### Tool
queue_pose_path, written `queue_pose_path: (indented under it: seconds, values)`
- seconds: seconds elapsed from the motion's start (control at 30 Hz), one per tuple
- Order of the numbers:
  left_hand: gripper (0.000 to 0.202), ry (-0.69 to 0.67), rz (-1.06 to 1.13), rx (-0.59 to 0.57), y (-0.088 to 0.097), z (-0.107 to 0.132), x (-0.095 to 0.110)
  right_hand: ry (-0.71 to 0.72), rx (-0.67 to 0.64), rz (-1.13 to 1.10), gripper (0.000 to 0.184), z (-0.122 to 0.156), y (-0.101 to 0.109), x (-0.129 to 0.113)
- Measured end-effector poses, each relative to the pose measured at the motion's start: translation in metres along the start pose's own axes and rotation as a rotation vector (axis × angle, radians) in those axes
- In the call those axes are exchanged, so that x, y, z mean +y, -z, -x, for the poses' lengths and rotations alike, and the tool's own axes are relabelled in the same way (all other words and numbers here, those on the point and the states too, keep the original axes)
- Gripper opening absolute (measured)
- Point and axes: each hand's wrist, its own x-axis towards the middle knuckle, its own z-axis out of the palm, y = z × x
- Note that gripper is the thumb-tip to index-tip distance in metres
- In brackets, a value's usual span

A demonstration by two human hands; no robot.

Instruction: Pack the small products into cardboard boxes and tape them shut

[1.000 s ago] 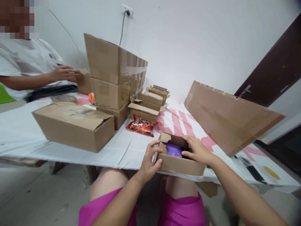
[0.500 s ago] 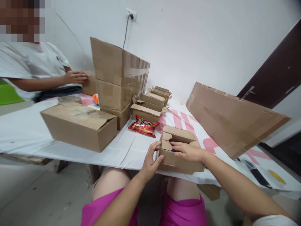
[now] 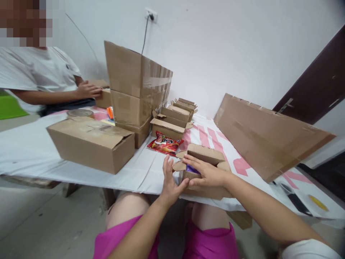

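Note:
A small brown cardboard box [image 3: 207, 154] sits at the near edge of the table, its flaps partly folded, with a purple item [image 3: 192, 168] showing inside. My left hand [image 3: 170, 181] rests against the box's left end, fingers stretched upward beside a side flap. My right hand [image 3: 207, 173] lies across the top of the box, fingers pressing the near flap down over the purple item. A red snack packet [image 3: 163, 142] lies just beyond the box.
A large closed carton [image 3: 91, 142] lies to the left, a tall taped stack of cartons [image 3: 136, 90] behind it, and several small open boxes [image 3: 172, 118]. A flat cardboard sheet [image 3: 266, 135] leans at the right. A tape roll [image 3: 80, 113] and another person's hands [image 3: 88, 90] are at the far left.
The box's far flap came down over the opening. My right hand shifted left across the top, the left flap swung outward, and my left hand opened beside it.

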Motion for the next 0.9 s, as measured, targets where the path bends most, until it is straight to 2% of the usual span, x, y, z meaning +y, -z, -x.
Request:
queue_pose_path:
  seconds: [0.1,0.17,0.27,0.37,0.47,0.63,0.73,0.83,0.9]
  values:
    - [0.048,-0.074,-0.079,-0.135,0.005,-0.003,0.003,-0.007,0.09,-0.046,0.059,0.007,0.002,0.007]
    - [0.042,-0.07,-0.069,-0.145,0.006,-0.003,0.004,-0.092,0.106,-0.006,0.045,0.011,0.006,0.014]
    - [0.042,-0.055,-0.069,-0.12,0.005,-0.002,0.003,-0.219,-0.069,0.155,0.036,0.017,0.016,0.025]
    - [0.043,-0.034,-0.054,-0.156,0.002,-0.002,0.001,-0.241,-0.254,0.29,0.034,0.023,0.025,0.029]
    - [0.044,-0.007,-0.035,-0.185,0.001,-0.002,-0.001,-0.282,-0.308,0.413,0.033,0.034,0.034,0.027]
    - [0.044,0.012,0.009,-0.209,0.0,-0.001,-0.006,-0.339,-0.301,0.563,0.036,0.057,0.052,0.024]
    - [0.043,0.018,0.039,-0.227,-0.001,0.0,-0.007,-0.334,-0.238,0.585,0.035,0.07,0.064,0.024]
    - [0.046,0.029,0.066,-0.221,-0.003,0.001,-0.007,-0.376,-0.164,0.669,0.028,0.08,0.074,0.025]
    - [0.048,0.047,0.083,-0.21,-0.004,0.001,-0.007,-0.452,-0.16,0.745,0.022,0.087,0.078,0.028]
